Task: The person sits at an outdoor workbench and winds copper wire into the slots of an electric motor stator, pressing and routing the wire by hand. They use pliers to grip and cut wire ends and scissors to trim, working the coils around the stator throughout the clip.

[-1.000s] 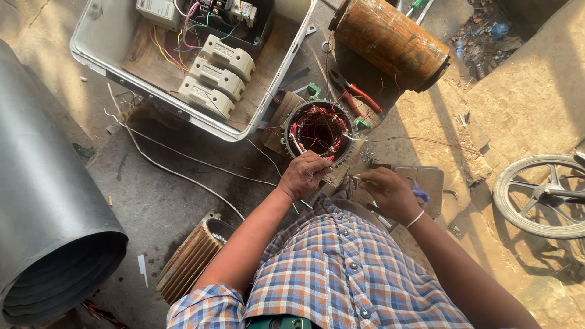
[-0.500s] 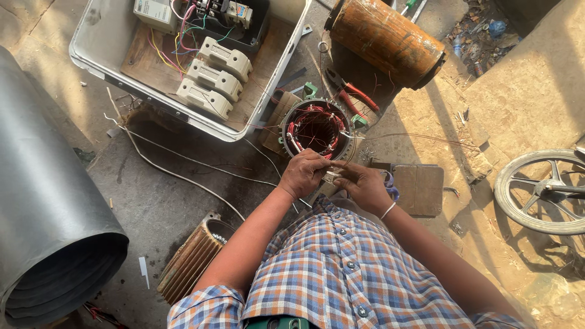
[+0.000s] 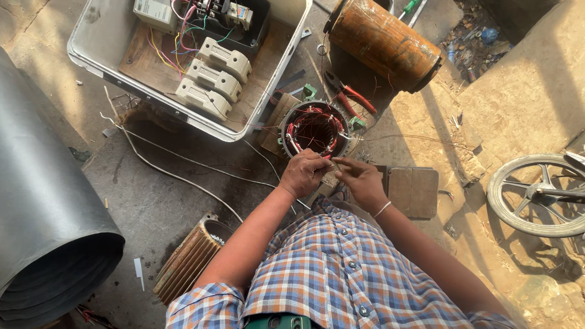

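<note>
A round motor stator point(image 3: 314, 128) with red and copper windings lies on the ground in front of me. My left hand point(image 3: 306, 173) rests at its near rim, fingers curled around thin wire ends. Close beside it on the right, my right hand point(image 3: 361, 181) pinches the same thin wire between its fingertips. The two hands nearly touch just below the stator. What lies under the hands is hidden.
An open white switch box point(image 3: 183, 73) with cream blocks and coloured wires sits far left. Red-handled pliers point(image 3: 347, 100), a rusty cylinder point(image 3: 382, 42), a brown flat board point(image 3: 413, 192), a finned motor housing point(image 3: 190, 261), a grey duct point(image 3: 42, 225) and a wheel point(image 3: 536, 195) surround me.
My right hand has moved left from the flat board to meet the left hand beside the stator. The left hand stays at the stator's rim.
</note>
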